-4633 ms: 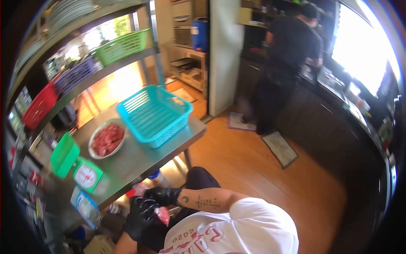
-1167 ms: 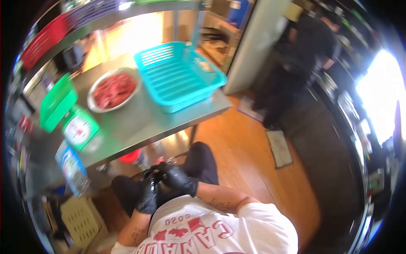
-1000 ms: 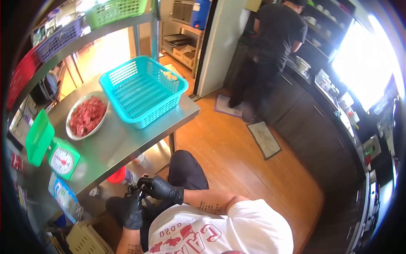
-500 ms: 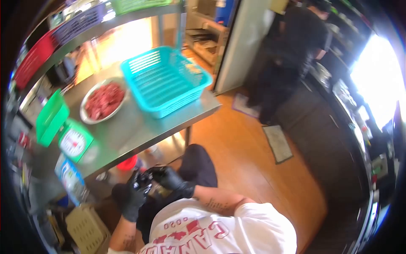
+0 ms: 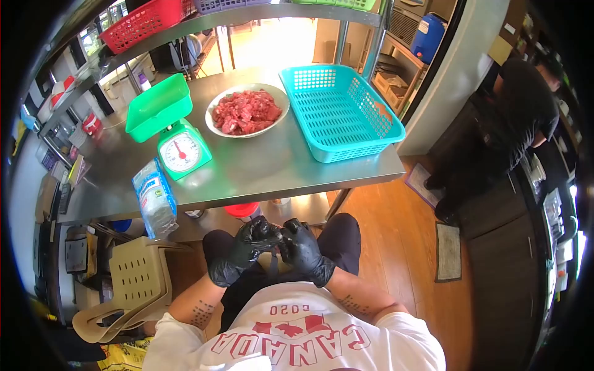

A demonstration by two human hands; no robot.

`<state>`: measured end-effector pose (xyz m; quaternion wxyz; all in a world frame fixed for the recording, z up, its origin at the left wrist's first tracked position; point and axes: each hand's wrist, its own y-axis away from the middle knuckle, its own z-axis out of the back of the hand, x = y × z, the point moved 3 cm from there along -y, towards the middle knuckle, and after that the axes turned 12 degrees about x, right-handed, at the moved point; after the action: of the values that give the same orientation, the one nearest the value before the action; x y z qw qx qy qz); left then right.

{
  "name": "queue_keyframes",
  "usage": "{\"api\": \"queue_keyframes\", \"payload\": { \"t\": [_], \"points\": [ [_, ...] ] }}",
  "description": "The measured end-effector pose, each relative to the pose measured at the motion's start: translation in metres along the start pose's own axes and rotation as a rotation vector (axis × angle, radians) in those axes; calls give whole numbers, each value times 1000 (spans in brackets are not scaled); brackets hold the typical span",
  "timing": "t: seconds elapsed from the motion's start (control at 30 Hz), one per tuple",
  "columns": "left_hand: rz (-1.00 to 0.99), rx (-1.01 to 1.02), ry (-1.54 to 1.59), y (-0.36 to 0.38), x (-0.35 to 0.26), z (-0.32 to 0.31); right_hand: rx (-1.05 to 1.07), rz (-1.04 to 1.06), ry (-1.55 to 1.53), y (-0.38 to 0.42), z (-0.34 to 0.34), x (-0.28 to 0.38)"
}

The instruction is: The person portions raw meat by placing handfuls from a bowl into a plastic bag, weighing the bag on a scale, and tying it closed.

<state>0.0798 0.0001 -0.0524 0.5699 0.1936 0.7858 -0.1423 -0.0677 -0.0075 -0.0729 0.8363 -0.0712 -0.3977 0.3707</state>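
My left hand (image 5: 247, 246) and my right hand (image 5: 301, 248) wear wet-looking black gloves and meet over my lap, below the steel table's front edge. Fingers on both are curled and drawn together at the tips; whatever lies between them, if anything, I cannot make out. On the steel table (image 5: 247, 170) beyond them, a white bowl (image 5: 285, 107) holds chopped raw red meat (image 5: 246, 112). Left of the bowl stands a green dial scale (image 5: 184, 153) with a green pan (image 5: 159, 106). A blue-and-clear plastic packet (image 5: 154, 196) hangs over the table's front edge.
A turquoise basket (image 5: 356, 150) sits at the table's right end. Red basket (image 5: 145, 26) and others line the shelf above. Beige plastic chairs (image 5: 139, 272) stand at my left. A person in dark clothes (image 5: 516, 117) bends over the counter at right. A floor mat (image 5: 448, 250) lies near them.
My view has swung right-to-left across the scene, so table and hands appear farther right and sharper. My hands remain together, their fingers shifted. The other person stays at the counter.
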Motion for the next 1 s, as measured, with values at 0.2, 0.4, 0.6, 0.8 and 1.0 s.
{"api": "queue_keyframes", "payload": {
  "t": [0.2,0.4,0.6,0.8,1.0],
  "points": [
    [-121,212,-561,-2,-15,6,193,87,269,-4,10,-2],
    [161,63,-299,-11,-12,16,145,203,354,-17,22,-6],
    [-300,-33,-199,-13,-46,-11,35,264,-22,-55,57,5],
    [-226,-124,165,-4,-35,-9,-109,-89,-1047,-58,52,-10],
    [-238,-115,288,-18,-11,-14,20,-101,-1122,-65,45,-7]
  ]
}}
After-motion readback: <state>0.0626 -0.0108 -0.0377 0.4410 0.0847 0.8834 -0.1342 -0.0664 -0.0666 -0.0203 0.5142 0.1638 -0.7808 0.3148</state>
